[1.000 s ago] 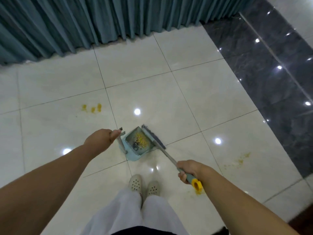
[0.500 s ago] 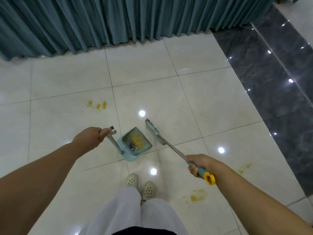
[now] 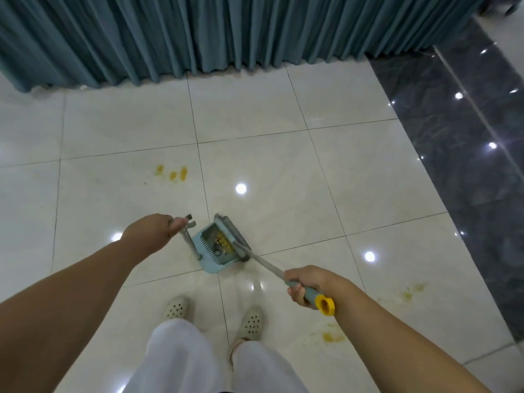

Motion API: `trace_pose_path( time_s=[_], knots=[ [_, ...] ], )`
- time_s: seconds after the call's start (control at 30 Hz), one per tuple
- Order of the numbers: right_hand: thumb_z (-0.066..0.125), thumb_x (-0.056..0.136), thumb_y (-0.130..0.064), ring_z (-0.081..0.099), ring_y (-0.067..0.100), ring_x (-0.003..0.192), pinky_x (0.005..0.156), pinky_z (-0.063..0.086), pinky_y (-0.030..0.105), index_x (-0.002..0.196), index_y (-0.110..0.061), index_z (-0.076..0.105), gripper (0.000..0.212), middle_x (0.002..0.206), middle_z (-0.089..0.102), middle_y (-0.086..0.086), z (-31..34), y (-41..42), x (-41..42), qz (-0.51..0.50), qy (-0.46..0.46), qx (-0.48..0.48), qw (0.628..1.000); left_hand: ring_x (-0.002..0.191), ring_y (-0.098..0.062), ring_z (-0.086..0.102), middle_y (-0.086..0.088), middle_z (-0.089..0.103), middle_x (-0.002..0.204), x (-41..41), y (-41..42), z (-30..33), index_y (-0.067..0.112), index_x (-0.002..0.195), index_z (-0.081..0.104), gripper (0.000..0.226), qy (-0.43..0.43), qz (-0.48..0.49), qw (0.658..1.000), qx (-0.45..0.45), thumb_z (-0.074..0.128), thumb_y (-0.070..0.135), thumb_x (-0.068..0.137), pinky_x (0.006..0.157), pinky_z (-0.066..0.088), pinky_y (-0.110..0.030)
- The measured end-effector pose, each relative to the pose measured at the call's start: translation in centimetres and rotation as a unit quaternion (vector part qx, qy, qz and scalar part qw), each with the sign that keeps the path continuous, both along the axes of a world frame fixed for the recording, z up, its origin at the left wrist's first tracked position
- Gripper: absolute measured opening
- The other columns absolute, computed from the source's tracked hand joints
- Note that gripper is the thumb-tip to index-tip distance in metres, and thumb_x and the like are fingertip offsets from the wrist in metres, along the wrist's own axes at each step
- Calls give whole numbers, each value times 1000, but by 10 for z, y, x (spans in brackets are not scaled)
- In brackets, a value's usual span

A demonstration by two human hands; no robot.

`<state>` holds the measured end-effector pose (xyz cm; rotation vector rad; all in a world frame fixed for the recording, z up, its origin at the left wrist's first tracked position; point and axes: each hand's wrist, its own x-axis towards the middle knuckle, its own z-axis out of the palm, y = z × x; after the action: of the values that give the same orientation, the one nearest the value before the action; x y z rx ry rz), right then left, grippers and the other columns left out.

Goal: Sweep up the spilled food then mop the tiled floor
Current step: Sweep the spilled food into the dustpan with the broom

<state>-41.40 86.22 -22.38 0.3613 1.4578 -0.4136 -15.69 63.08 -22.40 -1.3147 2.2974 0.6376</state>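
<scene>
A light blue dustpan (image 3: 211, 258) sits on the white tiled floor (image 3: 297, 194), holding yellow food bits (image 3: 222, 241). My left hand (image 3: 151, 232) grips the top of its upright grey handle (image 3: 188, 241). My right hand (image 3: 307, 283) holds the broom handle near its yellow end cap (image 3: 325, 305). The broom head (image 3: 231, 235) lies against the dustpan's right, open side. Yellow food stains remain on the tiles: three spots (image 3: 171, 173) ahead on the left, a smear (image 3: 332, 337) under my right forearm, and faint marks (image 3: 412, 290) further right.
A teal curtain (image 3: 198, 35) hangs to the floor along the far side. Dark marble flooring (image 3: 465, 154) borders the white tiles on the right. My feet in white perforated shoes (image 3: 175, 307) stand just behind the dustpan.
The broom head, held apart from the dustpan half a second ago, has swung back against its open side. The view has shifted, with more curtain showing now.
</scene>
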Motion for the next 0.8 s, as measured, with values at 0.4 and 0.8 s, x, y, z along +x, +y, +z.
trace_pose_path(
  time_s=[0.4, 0.8],
  knots=[
    [47, 98, -14, 30, 9, 25, 27, 30, 10, 87, -7, 45, 13, 40, 38, 5, 6, -44, 28, -41, 96, 1, 995, 82, -22, 57, -4, 55, 78, 55, -45, -6, 13, 96, 60, 50, 48, -45, 996, 53, 24, 47, 99, 80, 50, -35],
    [49, 97, -16, 34, 9, 28, 26, 33, 13, 89, -6, 43, 14, 48, 40, 5, -10, -77, 146, -147, 5, 0, 989, 73, -20, 52, 1, 47, 65, 101, -83, -8, 19, 63, 42, 51, 44, -77, 994, 60, 29, 58, 95, 66, 38, -28]
  ],
)
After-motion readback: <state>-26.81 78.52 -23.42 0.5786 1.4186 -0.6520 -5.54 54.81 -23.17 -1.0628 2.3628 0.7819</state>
